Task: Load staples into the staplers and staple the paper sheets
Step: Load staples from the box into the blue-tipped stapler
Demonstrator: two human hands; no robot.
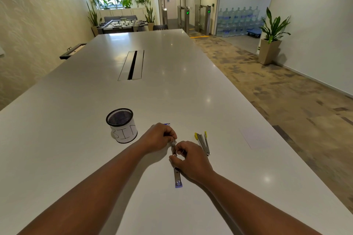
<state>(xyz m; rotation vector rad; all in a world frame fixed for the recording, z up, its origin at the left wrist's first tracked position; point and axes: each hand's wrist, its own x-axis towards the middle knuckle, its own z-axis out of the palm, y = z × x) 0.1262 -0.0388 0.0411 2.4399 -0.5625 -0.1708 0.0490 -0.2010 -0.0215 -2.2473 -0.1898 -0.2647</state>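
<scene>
Loading staples into purple stapler (177, 177), opened flat near centre of tabletop (172, 86). Left hand (158, 137) curled on its far end, steadying; right hand (188, 160) pinching over channel, apparently a staple strip, too small to confirm. Best: seat strip straight, keep left grip firm; yellow stapler (203, 142) just right, paper sheets (255, 137) further right.

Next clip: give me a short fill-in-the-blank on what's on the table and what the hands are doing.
1. Both hands work on the stapler with the ____ end.
2. The idle stapler lying right of the hands has ____ tips.
3. The mesh cup wears a paper label reading ____.
4. The left hand grips the stapler's far end; the right hand pinches at its ____.

Missing words: purple; yellow; BIN; middle
</scene>
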